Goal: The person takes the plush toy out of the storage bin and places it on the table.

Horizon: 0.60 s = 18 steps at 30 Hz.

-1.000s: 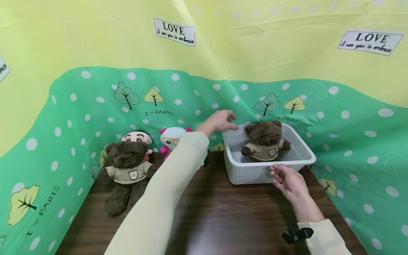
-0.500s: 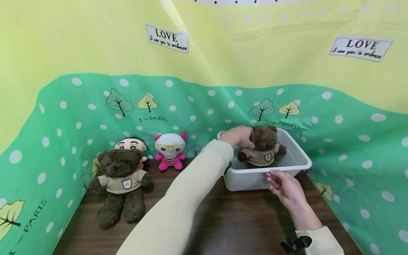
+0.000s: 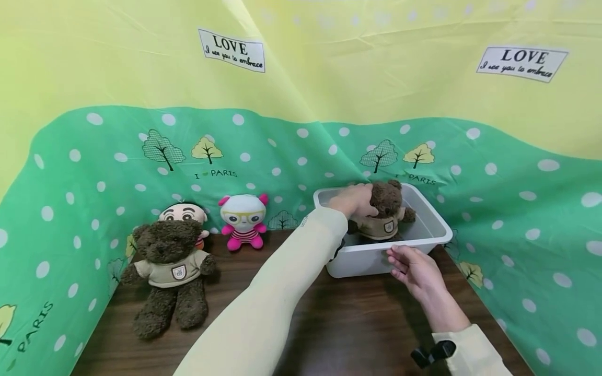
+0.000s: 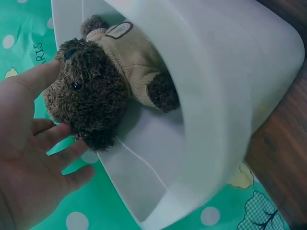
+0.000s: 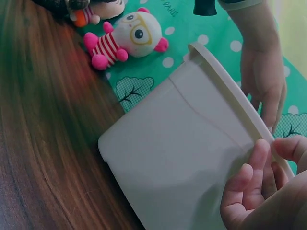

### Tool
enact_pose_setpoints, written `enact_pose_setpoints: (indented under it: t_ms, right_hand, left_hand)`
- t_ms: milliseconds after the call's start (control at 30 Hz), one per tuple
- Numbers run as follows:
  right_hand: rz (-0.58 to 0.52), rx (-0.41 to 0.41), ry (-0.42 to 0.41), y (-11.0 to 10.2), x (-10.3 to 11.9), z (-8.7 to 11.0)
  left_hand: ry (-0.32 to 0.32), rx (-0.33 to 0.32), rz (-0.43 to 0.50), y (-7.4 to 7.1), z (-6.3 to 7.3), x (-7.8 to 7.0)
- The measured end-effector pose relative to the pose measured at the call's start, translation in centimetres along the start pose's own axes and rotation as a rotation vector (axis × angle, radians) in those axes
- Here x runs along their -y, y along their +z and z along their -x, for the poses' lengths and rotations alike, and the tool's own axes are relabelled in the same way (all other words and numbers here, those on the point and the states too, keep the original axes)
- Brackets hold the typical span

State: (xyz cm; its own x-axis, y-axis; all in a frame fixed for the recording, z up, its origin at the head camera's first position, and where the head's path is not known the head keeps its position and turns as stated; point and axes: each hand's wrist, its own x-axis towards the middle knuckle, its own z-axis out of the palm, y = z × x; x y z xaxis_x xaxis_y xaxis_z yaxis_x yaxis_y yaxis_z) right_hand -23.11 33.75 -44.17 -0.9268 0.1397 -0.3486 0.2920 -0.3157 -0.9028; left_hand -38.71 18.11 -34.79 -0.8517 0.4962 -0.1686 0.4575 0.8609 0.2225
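A brown teddy bear [image 3: 386, 201] in a tan shirt with a badge sits inside the light grey plastic bin [image 3: 359, 262]. My left hand [image 3: 354, 200] reaches over the bin's left side and grips the bear's head. In the left wrist view, the left thumb lies by the bear's nose and the fingers spread along the other side of its head [image 4: 88, 96]. At the bin's front, my right hand [image 3: 417, 271] pinches the rim between thumb and fingers. The right wrist view shows those fingertips [image 5: 259, 149] under the bin's lip [image 5: 230, 84].
On the dark wood table [image 3: 348, 329], a second, larger teddy bear [image 3: 171, 269] sits at left, in front of a black-haired doll [image 3: 184, 213]. Beside them stands a pink and white panda plush [image 3: 243, 222] with yellow glasses. Printed green and yellow cloth [image 3: 291, 151] encloses the table behind and at both sides.
My left hand moved from above the bin's back left corner down and right onto the bear's head. My right hand stays at the front rim. The head view has shifted slightly right.
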Motion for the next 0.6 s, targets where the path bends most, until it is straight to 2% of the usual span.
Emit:
enact_pose_setpoints:
  t_ms: [200,400,600]
  right_hand:
    - [0.009,0.000,0.006,-0.01,-0.06,-0.12]
    - [0.017,-0.002,-0.001,-0.11,0.02,0.05]
    - [0.011,-0.007,-0.001,-0.04,0.11,0.10]
  left_hand:
    - [-0.045,0.003,0.010,0.27,-0.11,-0.28]
    - [-0.045,0.003,0.010,0.63,0.20,-0.71]
    - [-0.034,0.018,0.093,0.91,0.55,-0.61]
